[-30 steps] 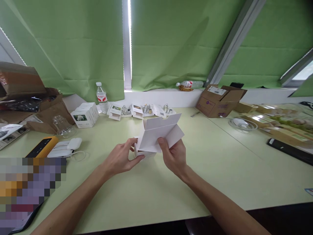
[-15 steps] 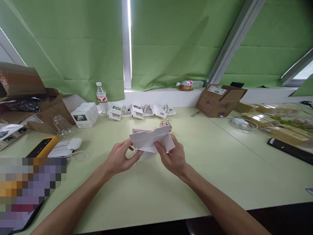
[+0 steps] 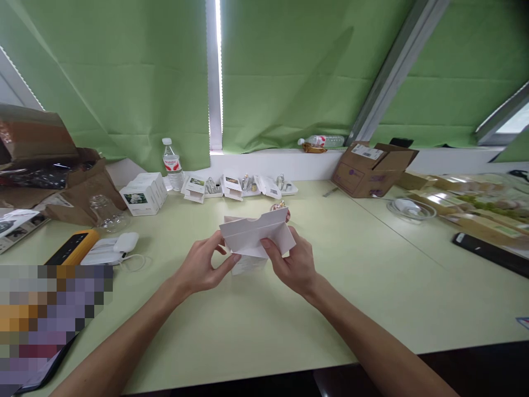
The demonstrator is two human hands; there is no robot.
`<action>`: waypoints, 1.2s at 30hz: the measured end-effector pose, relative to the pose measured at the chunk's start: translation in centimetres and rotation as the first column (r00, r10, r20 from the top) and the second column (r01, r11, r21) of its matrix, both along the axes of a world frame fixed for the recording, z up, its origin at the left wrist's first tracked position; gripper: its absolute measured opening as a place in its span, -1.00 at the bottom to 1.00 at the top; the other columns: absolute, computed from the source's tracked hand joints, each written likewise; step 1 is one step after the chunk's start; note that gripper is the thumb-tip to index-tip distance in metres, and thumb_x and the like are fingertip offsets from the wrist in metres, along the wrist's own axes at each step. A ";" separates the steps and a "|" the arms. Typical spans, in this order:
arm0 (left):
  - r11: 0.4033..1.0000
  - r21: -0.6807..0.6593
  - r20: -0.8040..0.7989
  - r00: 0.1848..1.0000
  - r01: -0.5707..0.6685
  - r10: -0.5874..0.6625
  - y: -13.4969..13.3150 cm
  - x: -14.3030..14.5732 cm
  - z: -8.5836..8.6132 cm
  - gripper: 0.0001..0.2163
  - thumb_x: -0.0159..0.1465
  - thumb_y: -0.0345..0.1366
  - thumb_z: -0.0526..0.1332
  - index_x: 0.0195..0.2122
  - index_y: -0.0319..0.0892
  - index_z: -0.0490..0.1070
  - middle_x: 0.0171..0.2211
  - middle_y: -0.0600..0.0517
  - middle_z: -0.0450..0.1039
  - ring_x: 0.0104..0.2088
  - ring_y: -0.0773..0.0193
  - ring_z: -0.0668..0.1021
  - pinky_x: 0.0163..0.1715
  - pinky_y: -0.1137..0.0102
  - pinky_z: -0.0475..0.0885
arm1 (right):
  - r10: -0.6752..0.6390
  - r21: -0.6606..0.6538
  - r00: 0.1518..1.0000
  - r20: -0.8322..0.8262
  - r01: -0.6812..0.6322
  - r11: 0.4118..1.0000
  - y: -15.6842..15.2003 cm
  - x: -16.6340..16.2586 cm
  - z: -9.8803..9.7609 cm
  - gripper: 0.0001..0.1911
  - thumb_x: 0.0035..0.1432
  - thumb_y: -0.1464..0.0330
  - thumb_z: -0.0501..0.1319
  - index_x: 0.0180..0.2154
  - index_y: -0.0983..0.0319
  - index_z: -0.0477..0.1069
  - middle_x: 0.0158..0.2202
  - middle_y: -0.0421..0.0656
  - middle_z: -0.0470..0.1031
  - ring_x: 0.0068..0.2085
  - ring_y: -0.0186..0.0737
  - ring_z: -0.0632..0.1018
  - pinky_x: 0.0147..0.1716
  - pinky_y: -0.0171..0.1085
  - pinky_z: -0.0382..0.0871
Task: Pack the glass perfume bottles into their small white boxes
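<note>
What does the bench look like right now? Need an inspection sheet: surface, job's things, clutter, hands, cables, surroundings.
Surface: pale green table.
Job's things: white folded carton held above the table; small round ornament behind it.
Clutter: white boxes, water bottle, glass jar, brown cardboard box.
Hands: left hand and right hand both grip the carton.
Cables: white cord by the white charger.
Surroundings: green blinds.

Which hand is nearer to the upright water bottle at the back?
Left. The left hand lies below the water bottle; the right hand sits farther right, across the white box.
</note>
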State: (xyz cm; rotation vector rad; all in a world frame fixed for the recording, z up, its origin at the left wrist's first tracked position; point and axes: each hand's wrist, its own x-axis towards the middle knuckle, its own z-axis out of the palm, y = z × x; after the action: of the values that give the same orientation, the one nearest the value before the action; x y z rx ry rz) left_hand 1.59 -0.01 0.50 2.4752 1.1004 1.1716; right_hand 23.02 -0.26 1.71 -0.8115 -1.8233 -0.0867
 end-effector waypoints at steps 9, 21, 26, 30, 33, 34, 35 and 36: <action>1.000 -0.012 0.008 1.000 0.005 -0.005 0.0 0.0 0.1 -0.80 0.26 -0.25 0.19 -0.10 -0.10 0.32 -0.36 0.09 0.50 -0.37 0.29 0.53 -0.33 0.40 0.42 | 0.007 0.012 1.000 0.018 -0.008 1.000 -0.1 0.0 0.3 -0.93 0.25 0.34 0.14 -0.20 0.17 0.31 -0.52 -0.29 0.42 -0.60 -0.38 0.40 -0.63 -0.38 0.25; 0.999 -0.032 0.044 0.999 0.007 -0.006 0.0 0.1 0.2 -0.79 0.24 -0.25 0.21 -0.10 -0.09 0.32 -0.38 0.11 0.49 -0.39 0.33 0.52 -0.38 0.44 0.42 | 0.022 -0.041 1.000 0.001 -0.022 0.999 0.1 0.1 0.5 -0.92 0.26 0.32 0.12 -0.31 0.18 0.28 -0.57 -0.30 0.35 -0.60 -0.38 0.36 -0.61 -0.38 0.26; 1.000 -0.030 0.035 0.999 -0.008 0.009 -0.1 0.2 0.2 -0.78 0.24 -0.23 0.21 -0.10 -0.09 0.32 -0.39 0.10 0.48 -0.39 0.32 0.51 -0.38 0.43 0.41 | 0.029 -0.037 1.000 -0.002 -0.029 0.999 -0.1 0.0 0.7 -0.88 0.26 0.33 0.11 -0.35 0.19 0.27 -0.59 -0.31 0.31 -0.61 -0.40 0.34 -0.64 -0.39 0.22; 0.999 -0.039 0.029 1.000 0.004 -0.003 -0.1 0.1 0.2 -0.80 0.25 -0.23 0.20 -0.11 -0.09 0.32 -0.38 0.10 0.48 -0.39 0.32 0.51 -0.39 0.43 0.41 | -0.002 -0.043 1.000 -0.001 0.002 0.999 -0.1 -0.1 0.7 -0.84 0.26 0.28 0.10 -0.36 0.20 0.29 -0.62 -0.31 0.30 -0.63 -0.40 0.33 -0.66 -0.37 0.19; 0.999 -0.050 0.027 1.000 0.012 -0.010 0.0 0.0 0.2 -0.80 0.25 -0.24 0.20 -0.11 -0.09 0.31 -0.36 0.09 0.48 -0.38 0.32 0.51 -0.38 0.42 0.40 | -0.017 -0.055 1.000 0.003 0.018 0.998 -0.1 -0.1 0.6 -0.81 0.27 0.26 0.09 -0.37 0.20 0.30 -0.61 -0.30 0.31 -0.63 -0.39 0.33 -0.65 -0.37 0.20; 0.999 -0.053 0.026 1.000 0.013 -0.012 0.0 0.0 0.2 -0.80 0.25 -0.24 0.20 -0.11 -0.10 0.31 -0.36 0.09 0.48 -0.38 0.32 0.51 -0.37 0.42 0.40 | -0.019 -0.059 1.000 0.004 0.019 0.998 -0.1 -0.1 0.6 -0.81 0.27 0.26 0.09 -0.38 0.20 0.29 -0.61 -0.30 0.31 -0.63 -0.39 0.33 -0.65 -0.37 0.20; 0.998 -0.056 0.025 1.000 0.014 -0.013 0.0 0.0 0.3 -0.80 0.25 -0.24 0.20 -0.11 -0.10 0.31 -0.35 0.09 0.49 -0.38 0.31 0.51 -0.37 0.42 0.40 | -0.020 -0.063 1.000 0.003 0.020 0.998 -0.1 -0.1 0.6 -0.81 0.27 0.26 0.09 -0.38 0.20 0.29 -0.61 -0.30 0.31 -0.62 -0.39 0.33 -0.65 -0.37 0.21; 0.998 -0.058 0.025 1.000 0.015 -0.014 0.0 0.0 0.3 -0.79 0.25 -0.24 0.20 -0.11 -0.10 0.31 -0.35 0.09 0.49 -0.38 0.31 0.51 -0.37 0.42 0.40 | -0.021 -0.065 1.000 -0.001 0.020 0.998 -0.1 -0.1 0.6 -0.81 0.27 0.26 0.09 -0.38 0.20 0.29 -0.61 -0.29 0.31 -0.62 -0.39 0.33 -0.65 -0.37 0.21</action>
State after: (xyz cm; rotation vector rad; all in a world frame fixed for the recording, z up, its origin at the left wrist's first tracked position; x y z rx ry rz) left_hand 1.60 -0.03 0.78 2.4144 1.0925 1.1470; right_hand 22.90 -0.33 2.27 -0.8759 -1.8247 -0.0402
